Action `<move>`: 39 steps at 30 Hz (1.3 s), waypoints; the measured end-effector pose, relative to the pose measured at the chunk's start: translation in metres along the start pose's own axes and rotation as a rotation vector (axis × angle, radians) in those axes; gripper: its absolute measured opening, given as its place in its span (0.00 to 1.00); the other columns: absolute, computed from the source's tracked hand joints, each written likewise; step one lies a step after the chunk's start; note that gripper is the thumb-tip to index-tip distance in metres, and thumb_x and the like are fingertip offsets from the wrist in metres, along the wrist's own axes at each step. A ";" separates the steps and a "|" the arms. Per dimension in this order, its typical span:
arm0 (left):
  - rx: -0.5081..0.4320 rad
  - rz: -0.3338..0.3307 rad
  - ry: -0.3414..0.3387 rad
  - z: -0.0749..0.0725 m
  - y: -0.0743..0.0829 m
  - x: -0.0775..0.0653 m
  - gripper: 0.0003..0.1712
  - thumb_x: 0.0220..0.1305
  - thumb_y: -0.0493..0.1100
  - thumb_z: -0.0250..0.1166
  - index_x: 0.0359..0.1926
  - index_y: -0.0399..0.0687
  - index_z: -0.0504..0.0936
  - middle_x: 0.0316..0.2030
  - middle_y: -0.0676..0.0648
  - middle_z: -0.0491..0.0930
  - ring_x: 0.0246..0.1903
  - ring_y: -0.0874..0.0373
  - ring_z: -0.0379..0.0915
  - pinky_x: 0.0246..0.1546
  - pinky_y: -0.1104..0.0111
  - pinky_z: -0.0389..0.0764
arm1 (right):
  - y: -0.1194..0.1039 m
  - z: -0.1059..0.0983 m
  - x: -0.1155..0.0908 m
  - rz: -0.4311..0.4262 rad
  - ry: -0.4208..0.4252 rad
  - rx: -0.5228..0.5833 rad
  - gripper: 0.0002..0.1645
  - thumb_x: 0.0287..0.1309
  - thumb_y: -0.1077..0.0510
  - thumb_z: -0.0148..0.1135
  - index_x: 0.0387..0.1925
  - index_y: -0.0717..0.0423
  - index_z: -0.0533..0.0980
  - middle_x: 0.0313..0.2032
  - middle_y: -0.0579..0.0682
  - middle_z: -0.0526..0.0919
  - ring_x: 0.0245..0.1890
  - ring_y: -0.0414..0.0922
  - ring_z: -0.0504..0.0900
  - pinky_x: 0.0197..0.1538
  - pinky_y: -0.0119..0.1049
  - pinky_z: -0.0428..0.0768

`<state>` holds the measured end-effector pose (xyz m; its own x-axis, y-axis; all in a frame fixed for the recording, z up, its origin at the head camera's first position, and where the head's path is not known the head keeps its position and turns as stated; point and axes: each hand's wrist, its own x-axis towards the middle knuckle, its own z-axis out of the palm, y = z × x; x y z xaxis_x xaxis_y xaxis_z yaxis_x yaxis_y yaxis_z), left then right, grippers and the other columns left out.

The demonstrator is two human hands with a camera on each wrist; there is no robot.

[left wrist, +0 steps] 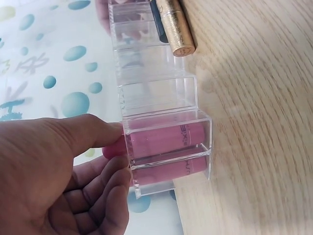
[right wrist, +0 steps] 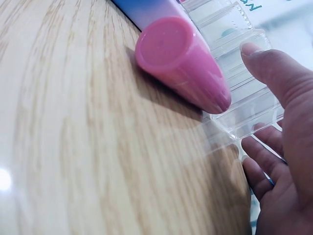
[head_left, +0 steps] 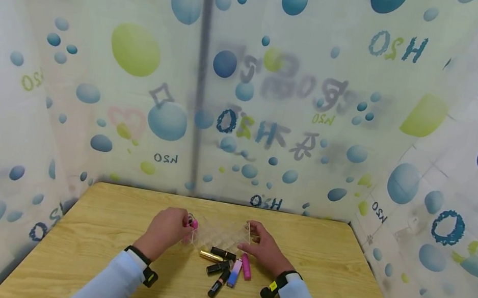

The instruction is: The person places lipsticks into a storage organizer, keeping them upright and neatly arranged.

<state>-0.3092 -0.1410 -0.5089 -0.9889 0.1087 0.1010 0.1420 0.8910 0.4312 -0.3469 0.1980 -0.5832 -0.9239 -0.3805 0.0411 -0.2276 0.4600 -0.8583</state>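
A clear lipstick organizer (head_left: 221, 234) with a row of compartments stands on the table. My left hand (head_left: 167, 228) is at its left end, thumb and fingers pinching the top of a pink lipstick tube (left wrist: 166, 142) that sits in a compartment. A second pink tube (left wrist: 171, 170) occupies the end compartment beside it. At the other end my right hand (head_left: 269, 250) grips the organizer, thumb on the near side and fingers behind. Close to that thumb lies a loose pink lipstick (right wrist: 186, 63). The compartments between the hands look see-through and hold nothing visible.
In front of the organizer lie a gold lipstick (head_left: 211, 256), several black lipsticks (head_left: 218, 268) and a blue-and-purple lipstick (head_left: 235, 273), close together. The wooden table (head_left: 314, 294) meets a bubble-patterned curtain (head_left: 236, 169) at the back and sides.
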 end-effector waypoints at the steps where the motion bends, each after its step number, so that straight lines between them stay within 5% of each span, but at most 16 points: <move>1: 0.008 0.004 0.001 0.000 0.000 0.000 0.17 0.70 0.46 0.79 0.29 0.49 0.80 0.24 0.51 0.77 0.24 0.55 0.72 0.28 0.63 0.73 | 0.000 0.000 0.000 -0.003 -0.002 0.000 0.51 0.71 0.42 0.77 0.84 0.50 0.63 0.75 0.55 0.74 0.71 0.60 0.76 0.74 0.63 0.72; 20: 0.020 0.008 -0.008 -0.005 0.011 -0.009 0.16 0.73 0.50 0.77 0.32 0.51 0.82 0.22 0.55 0.77 0.23 0.58 0.73 0.27 0.63 0.74 | 0.004 0.002 0.000 0.019 0.001 0.008 0.48 0.71 0.41 0.76 0.83 0.47 0.64 0.75 0.55 0.74 0.71 0.60 0.75 0.74 0.63 0.73; 27: -0.008 0.113 0.040 -0.013 0.034 -0.025 0.09 0.72 0.46 0.76 0.36 0.51 0.85 0.27 0.57 0.80 0.24 0.62 0.74 0.30 0.61 0.80 | 0.001 0.000 0.002 0.020 0.002 0.006 0.48 0.71 0.42 0.76 0.83 0.48 0.64 0.76 0.55 0.74 0.73 0.60 0.75 0.75 0.63 0.71; 39: -0.019 0.311 -0.063 0.041 0.056 -0.045 0.13 0.64 0.49 0.82 0.34 0.51 0.86 0.29 0.57 0.75 0.27 0.63 0.69 0.29 0.65 0.75 | 0.003 -0.001 0.004 0.021 0.007 -0.010 0.48 0.69 0.39 0.77 0.82 0.46 0.65 0.74 0.54 0.76 0.71 0.58 0.77 0.74 0.63 0.72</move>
<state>-0.2589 -0.0773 -0.5261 -0.8986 0.4024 0.1751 0.4383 0.8023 0.4053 -0.3516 0.1983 -0.5849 -0.9306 -0.3650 0.0270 -0.2112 0.4755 -0.8540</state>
